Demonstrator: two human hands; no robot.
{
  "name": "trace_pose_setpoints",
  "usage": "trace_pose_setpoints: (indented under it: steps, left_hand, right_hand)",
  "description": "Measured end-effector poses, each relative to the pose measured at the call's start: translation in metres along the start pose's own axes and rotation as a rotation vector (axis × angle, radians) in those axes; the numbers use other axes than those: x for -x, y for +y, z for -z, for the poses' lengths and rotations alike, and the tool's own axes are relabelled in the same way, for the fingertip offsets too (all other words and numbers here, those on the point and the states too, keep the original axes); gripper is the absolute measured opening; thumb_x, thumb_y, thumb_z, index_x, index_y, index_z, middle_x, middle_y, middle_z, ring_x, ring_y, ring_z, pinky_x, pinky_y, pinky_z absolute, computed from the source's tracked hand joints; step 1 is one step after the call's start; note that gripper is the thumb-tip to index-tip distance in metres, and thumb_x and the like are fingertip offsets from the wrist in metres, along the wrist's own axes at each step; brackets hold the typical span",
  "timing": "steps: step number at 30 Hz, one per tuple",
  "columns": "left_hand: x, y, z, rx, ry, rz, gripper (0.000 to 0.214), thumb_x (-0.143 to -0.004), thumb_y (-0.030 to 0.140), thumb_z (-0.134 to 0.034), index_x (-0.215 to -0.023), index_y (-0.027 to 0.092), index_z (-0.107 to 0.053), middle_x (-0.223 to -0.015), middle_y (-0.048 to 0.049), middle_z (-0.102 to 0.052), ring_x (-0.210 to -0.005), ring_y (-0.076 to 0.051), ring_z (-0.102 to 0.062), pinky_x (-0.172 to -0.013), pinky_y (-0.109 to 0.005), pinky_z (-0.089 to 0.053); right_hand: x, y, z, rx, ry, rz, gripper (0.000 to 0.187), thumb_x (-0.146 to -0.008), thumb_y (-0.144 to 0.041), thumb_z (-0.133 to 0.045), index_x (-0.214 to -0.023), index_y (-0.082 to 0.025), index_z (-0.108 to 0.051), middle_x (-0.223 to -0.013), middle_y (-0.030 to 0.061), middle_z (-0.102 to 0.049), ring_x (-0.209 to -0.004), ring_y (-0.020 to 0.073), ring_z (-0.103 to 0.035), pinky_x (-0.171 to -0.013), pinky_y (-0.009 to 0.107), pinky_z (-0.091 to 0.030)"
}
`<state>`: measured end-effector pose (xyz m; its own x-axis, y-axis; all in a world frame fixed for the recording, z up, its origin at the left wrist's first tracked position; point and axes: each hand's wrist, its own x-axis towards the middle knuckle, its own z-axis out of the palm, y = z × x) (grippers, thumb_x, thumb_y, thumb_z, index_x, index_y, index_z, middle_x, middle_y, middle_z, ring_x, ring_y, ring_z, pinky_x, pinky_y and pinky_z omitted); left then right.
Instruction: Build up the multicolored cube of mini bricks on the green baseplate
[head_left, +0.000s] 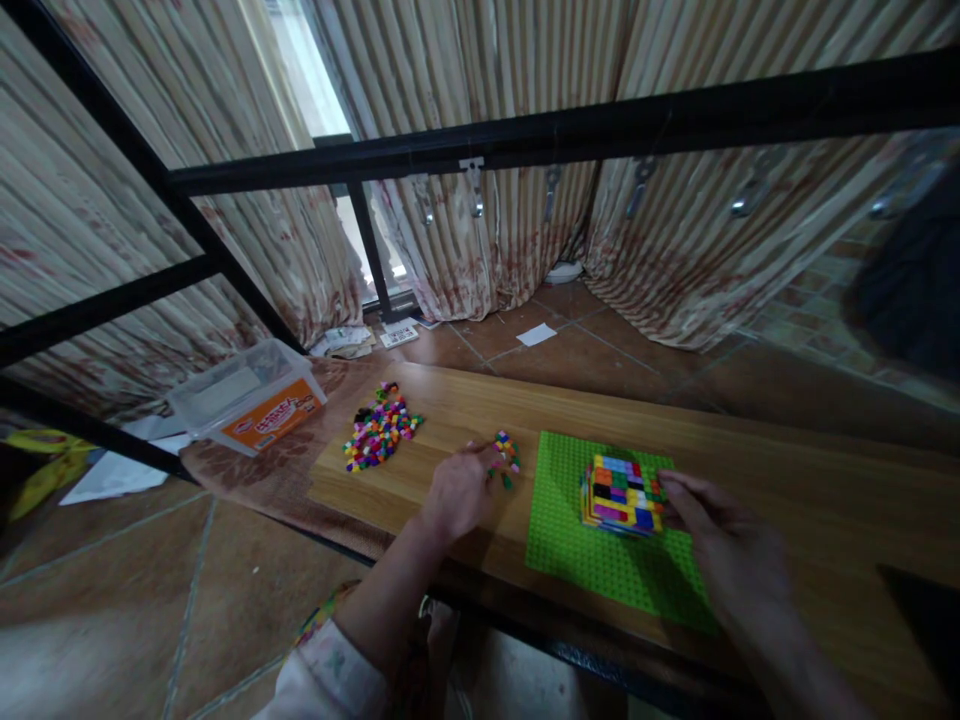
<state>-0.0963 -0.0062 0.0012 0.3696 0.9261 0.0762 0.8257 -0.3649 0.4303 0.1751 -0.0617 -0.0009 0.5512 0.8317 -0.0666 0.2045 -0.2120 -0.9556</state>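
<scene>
A block built of many-coloured toy bricks [619, 495] stands on a green studded baseplate [562, 540]. My right hand [731, 540] is at the block's right edge, its thumb and index finger pinched together there. Whatever lies between those fingertips is too small to make out. Left of the baseplate, my left hand [459, 492] reaches palm down to a small group of loose bricks [506, 450]. Its fingers are bent and drawn together at the near side of this group. The hand itself hides what its fingertips hold, if anything.
A larger heap of loose bricks [382, 428] lies at the left of the wooden board [450, 400]. Beyond it, a clear plastic box [251, 390] with an orange label sits on a brown cloth [337, 395]. A black metal bar [525, 140] with hooks crosses above the board.
</scene>
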Motion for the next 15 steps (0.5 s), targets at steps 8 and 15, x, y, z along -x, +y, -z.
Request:
trace_pose_setpoints:
  steps: [8, 15]
  left_hand:
    - [-0.005, -0.013, 0.011, 0.004, 0.105, 0.068, 0.025, -0.083, 0.012, -0.055, -0.100, 0.022, -0.071, -0.098, -0.0048, -0.071, -0.088, -0.018, -0.066, -0.083, -0.029, -0.052]
    - [-0.007, -0.020, 0.026, 0.056, 0.112, 0.084, 0.021, -0.083, 0.010, -0.056, -0.091, 0.019, -0.073, -0.089, -0.0051, -0.070, -0.083, -0.017, -0.065, -0.081, -0.028, -0.051]
  right_hand:
    - [-0.002, 0.005, 0.003, 0.013, -0.002, 0.012, 0.033, -0.070, -0.048, -0.068, -0.090, -0.023, -0.075, -0.088, 0.0035, -0.076, -0.071, 0.0203, -0.068, -0.070, 0.034, -0.054]
    - [-0.001, 0.004, 0.002, -0.007, 0.014, 0.020, 0.032, -0.069, -0.046, -0.070, -0.090, -0.022, -0.076, -0.089, 0.0039, -0.076, -0.074, 0.0213, -0.069, -0.071, 0.035, -0.055]
